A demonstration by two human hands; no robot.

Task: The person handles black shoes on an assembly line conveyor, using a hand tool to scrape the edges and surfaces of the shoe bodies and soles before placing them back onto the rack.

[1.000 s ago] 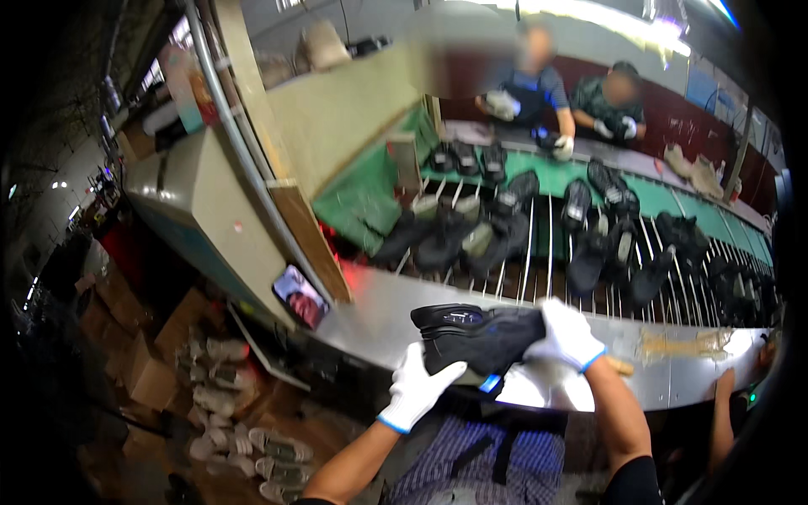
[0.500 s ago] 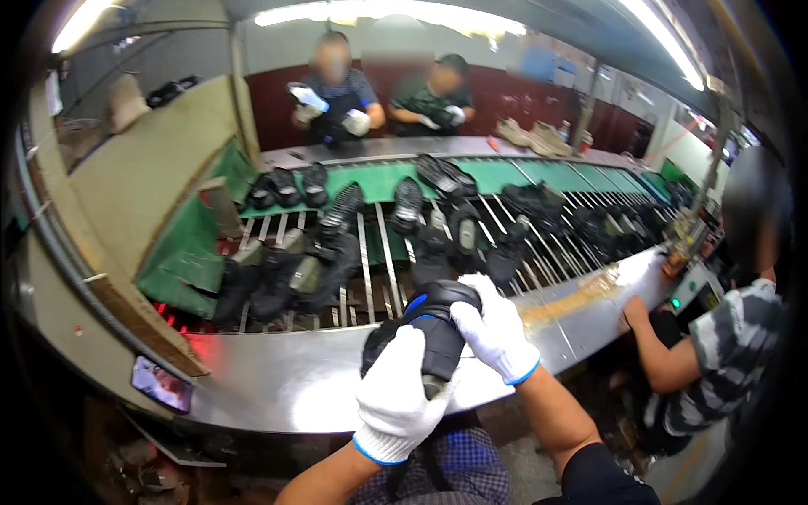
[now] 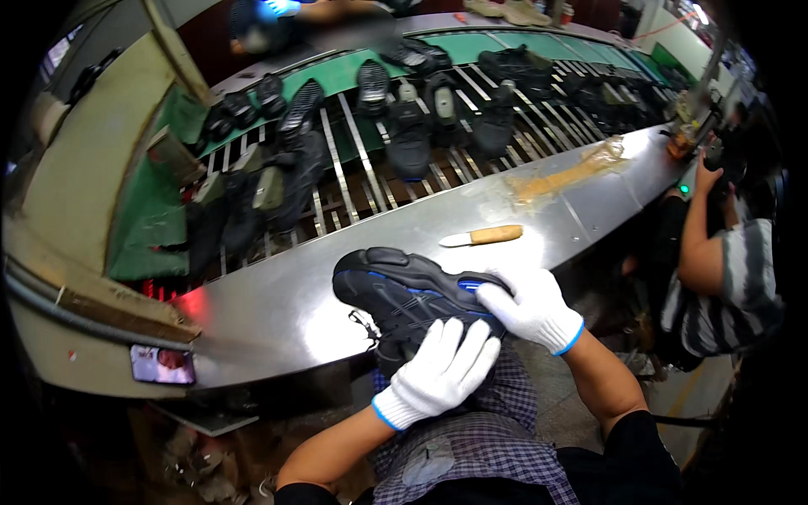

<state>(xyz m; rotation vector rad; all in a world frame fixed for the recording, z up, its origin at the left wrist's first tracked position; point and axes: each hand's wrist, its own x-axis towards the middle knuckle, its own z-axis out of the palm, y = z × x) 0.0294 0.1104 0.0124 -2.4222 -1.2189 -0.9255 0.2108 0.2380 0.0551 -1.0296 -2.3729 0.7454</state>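
Observation:
A black sports shoe with blue trim rests with its toe on the steel bench in front of me. My left hand, in a white glove, grips its heel end from below. My right hand, also gloved, clasps the shoe's right side near the collar. A small tool with a tan handle and pale blade lies on the bench just beyond the shoe.
Several black shoes lie on a slatted conveyor over a green belt behind the bench. A glue smear marks the bench at right. A person in a striped shirt sits at right. A phone hangs at the bench's left edge.
My view has tilted down and right. The shoe has come from upright in front of me to lying toe-first on the bench, both hands still on it.

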